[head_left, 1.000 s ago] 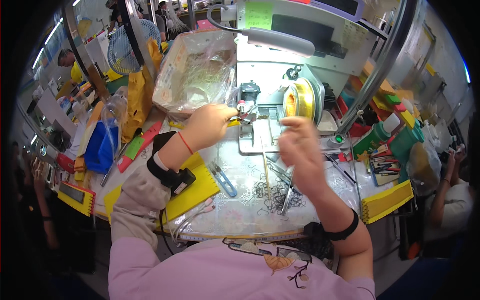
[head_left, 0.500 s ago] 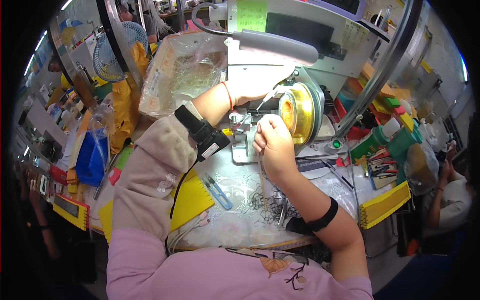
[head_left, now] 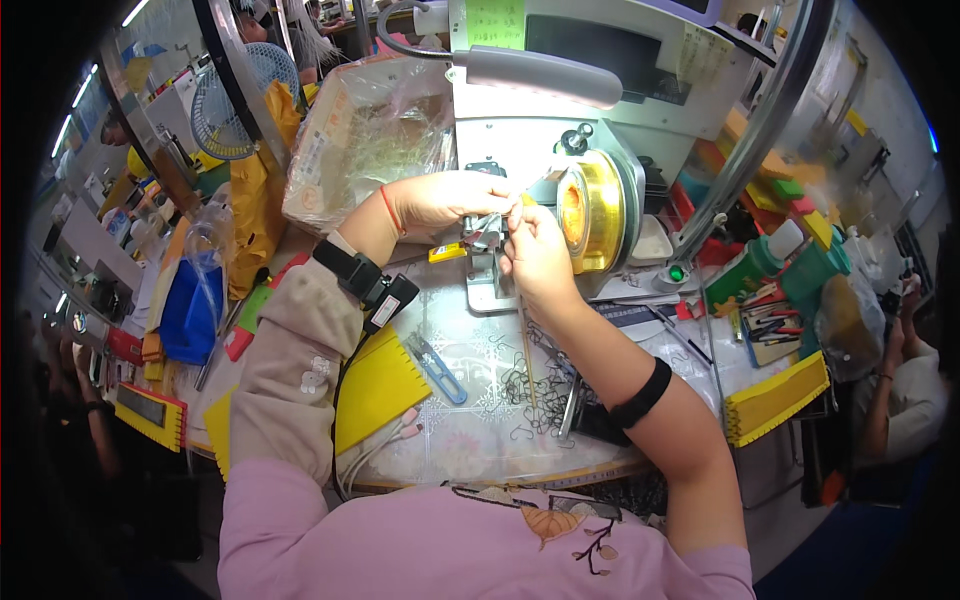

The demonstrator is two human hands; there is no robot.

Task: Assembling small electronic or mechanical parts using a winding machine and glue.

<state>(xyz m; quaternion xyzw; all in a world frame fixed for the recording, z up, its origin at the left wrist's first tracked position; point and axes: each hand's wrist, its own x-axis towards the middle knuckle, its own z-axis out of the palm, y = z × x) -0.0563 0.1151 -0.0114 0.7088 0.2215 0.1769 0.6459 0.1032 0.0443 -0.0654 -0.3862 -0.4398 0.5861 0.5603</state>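
My left hand is closed in a pinch at the front of a small bench machine. Against its fingertips are those of my right hand, also closed; whatever lies between them is too small to make out. Just right of my hands, a large spool of yellow line is mounted on the machine. A yellow tab sticks out below my left hand. Under my right hand, a thin tan stick runs down toward a scatter of small dark hooks on the table.
Blue thread snips and yellow sheets lie left of the hooks. A lamp hangs over the machine. A plastic-lined box stands far left, a green bottle right. Other people sit at both sides.
My left hand has drawn back from beside the spool, leftward and slightly down. My right hand has risen a little, and the fingertips of both now meet.
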